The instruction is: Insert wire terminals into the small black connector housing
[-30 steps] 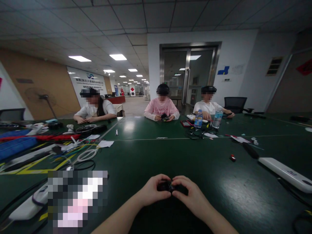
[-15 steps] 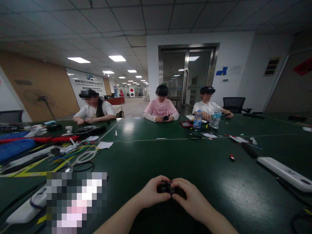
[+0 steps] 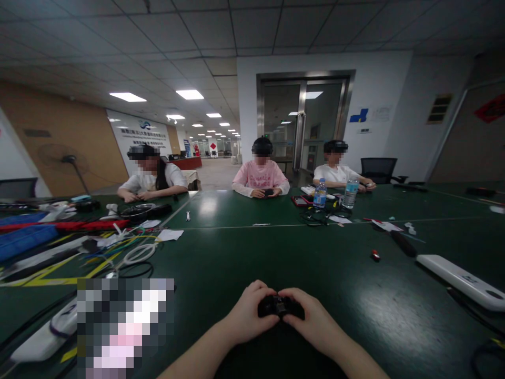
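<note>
One black gadget, gripped both ends.
Left hand holds its left end, right hand its right; green table beneath it.

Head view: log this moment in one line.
left hand: holding left end of small, elongated, glossy black object | right hand: holding right end | long white plastic bar: right, untouched

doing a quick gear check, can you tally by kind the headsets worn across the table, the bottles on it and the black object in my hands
Black headsets: 3
Bottles: 2
Black object between the left hand and right hand: 1
Total: 6
</note>
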Available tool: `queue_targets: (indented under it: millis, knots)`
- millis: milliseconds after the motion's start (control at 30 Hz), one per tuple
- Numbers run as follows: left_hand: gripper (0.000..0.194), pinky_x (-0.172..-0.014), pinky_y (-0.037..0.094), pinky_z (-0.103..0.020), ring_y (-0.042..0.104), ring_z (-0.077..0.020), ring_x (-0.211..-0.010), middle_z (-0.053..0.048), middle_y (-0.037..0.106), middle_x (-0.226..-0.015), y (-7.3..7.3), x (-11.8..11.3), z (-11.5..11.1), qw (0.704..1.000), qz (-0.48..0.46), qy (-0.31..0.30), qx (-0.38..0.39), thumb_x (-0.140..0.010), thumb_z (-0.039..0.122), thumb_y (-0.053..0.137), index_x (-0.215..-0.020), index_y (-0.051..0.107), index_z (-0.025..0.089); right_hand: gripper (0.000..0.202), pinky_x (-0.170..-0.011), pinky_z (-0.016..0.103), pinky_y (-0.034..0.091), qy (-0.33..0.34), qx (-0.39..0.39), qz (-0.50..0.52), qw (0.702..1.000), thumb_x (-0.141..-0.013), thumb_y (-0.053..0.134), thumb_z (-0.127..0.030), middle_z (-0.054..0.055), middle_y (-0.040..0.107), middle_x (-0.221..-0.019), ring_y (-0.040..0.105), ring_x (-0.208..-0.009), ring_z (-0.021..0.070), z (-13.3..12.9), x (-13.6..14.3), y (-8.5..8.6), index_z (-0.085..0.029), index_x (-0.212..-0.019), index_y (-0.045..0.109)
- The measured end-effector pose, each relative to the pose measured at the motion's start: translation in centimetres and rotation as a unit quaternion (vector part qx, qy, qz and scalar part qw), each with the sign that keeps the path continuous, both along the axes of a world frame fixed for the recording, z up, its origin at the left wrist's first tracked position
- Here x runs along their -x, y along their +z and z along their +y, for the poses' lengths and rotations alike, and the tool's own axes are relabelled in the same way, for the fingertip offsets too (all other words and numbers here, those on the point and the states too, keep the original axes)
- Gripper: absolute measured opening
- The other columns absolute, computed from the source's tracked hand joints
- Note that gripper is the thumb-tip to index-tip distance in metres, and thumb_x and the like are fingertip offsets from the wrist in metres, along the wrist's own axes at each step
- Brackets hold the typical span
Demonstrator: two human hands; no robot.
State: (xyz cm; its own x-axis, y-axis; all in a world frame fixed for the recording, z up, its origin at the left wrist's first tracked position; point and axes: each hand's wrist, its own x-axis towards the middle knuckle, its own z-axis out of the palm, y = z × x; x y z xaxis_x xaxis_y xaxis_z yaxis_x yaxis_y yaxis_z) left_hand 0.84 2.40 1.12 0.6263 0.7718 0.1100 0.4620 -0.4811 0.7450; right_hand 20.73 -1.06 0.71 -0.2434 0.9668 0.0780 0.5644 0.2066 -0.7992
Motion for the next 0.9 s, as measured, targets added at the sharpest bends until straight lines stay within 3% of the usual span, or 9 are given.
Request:
queue_targets:
  millis: [200,467,900]
  knots:
    - [0.047,-0.093,0.038,-0.036,0.046,-0.0243,-0.107,-0.004,0.049,-0.117,-0.9,0.1,0.2,0.998,0.049,0.017,-0.031,-0.076,0.03,0.063,-0.121,0.051,0.028,0.04,-0.092,0.034,0.043,-0.012,-0.006,-0.005,1.0,-0.071,0.064,-0.017,0.0,0.064,-0.109,0.058,-0.104,0.0214,0.3,0.0,-0.7,-0.028,-0.108,0.06]
    - [0.05,-0.096,0.037,-0.037,0.047,-0.0245,-0.109,-0.007,0.053,-0.119,-1.6,0.0,0.5,0.997,0.051,0.021,-0.06,-0.074,0.03,0.064,-0.122,0.051,0.023,0.03,-0.096,0.035,0.042,-0.012,-0.036,-0.01,0.999,-0.073,0.061,-0.015,0.003,0.066,-0.109,0.058,-0.105,0.0217,0.4,0.0,-1.1,-0.025,-0.102,0.066]
    - [0.049,-0.098,0.037,-0.038,0.047,-0.0245,-0.112,-0.006,0.053,-0.122,-1.2,0.1,0.4,0.998,0.032,0.018,-0.041,-0.075,0.03,0.064,-0.122,0.05,0.024,0.028,-0.098,0.036,0.041,-0.008,-0.018,-0.009,1.0,-0.074,0.061,-0.015,0.004,0.065,-0.112,0.056,-0.108,0.0214,0.2,0.2,-0.4,-0.024,-0.1,0.068]
